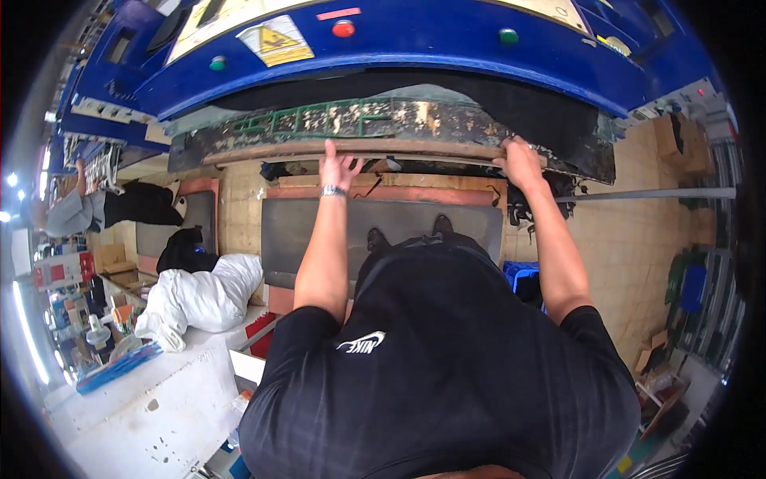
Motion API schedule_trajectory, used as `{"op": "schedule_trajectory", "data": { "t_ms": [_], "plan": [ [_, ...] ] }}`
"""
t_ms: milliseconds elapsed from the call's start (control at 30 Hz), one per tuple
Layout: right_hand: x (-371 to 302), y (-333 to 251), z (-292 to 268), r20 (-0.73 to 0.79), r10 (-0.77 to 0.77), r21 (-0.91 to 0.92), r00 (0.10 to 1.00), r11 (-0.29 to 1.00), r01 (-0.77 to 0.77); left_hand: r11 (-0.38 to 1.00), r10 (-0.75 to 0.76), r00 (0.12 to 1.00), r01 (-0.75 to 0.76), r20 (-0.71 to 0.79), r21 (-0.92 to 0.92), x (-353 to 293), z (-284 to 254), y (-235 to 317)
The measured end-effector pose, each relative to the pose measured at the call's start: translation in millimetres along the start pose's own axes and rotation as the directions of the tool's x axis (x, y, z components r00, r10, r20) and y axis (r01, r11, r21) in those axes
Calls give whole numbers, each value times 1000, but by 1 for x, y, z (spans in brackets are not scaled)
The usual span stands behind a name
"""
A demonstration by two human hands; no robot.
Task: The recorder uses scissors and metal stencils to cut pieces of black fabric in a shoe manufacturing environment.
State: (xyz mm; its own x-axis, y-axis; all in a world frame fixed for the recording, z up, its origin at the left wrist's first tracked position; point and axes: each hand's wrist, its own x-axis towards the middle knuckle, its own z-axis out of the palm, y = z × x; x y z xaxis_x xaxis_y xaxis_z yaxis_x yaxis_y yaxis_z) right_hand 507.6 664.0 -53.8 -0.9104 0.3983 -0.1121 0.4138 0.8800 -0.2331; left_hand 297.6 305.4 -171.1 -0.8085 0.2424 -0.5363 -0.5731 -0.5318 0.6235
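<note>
A long brown bar (415, 149), wooden by its look, runs along the front edge of the machine's worn, paint-flecked bed (455, 120). My left hand (340, 172) is at the bar's middle, palm up with fingers apart, and a fingertip reaches its edge. At the right end, the fingers of my right hand (523, 162) are bent over the bar and grip it. Green frame-like pieces (319, 121) lie on the bed behind my left hand. Black sheet material (542, 104) covers the back and right of the bed.
The blue machine front (415, 44) carries a red button (343, 29) and green buttons (508, 36). A grey mat (319, 239) lies underfoot. To the left are a white table (152, 407), a white bundle (211, 295) and another person (88, 209). A grey rod (654, 194) extends right.
</note>
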Motion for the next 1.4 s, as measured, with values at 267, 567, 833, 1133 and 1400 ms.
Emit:
{"op": "schedule_trajectory", "data": {
  "t_ms": [267, 567, 833, 1133, 1400],
  "plan": [
    [42, 19, -33, 93, -77, 251, 993, 967, 52, 871, 405, 742, -135, -534, 473, -55, -10, 54],
    [167, 53, -27, -228, -429, -112, 874, 903, 414, 881, 62, 998, -57, 4, 469, 5, 158, 10],
    [215, 62, -61, -121, -323, 402, 939, 849, 344, -117, 263, 818, -500, 512, 858, 57, 210, -29],
    [243, 61, -52, -95, -302, 298, 949, 901, 316, 253, 133, 860, -509, 492, 823, 35, 220, -30],
    [186, 52, -40, -71, -370, 393, 926, 843, 367, 664, -2, 752, -492, 659, 564, -73, 176, 107]
  ]
}}
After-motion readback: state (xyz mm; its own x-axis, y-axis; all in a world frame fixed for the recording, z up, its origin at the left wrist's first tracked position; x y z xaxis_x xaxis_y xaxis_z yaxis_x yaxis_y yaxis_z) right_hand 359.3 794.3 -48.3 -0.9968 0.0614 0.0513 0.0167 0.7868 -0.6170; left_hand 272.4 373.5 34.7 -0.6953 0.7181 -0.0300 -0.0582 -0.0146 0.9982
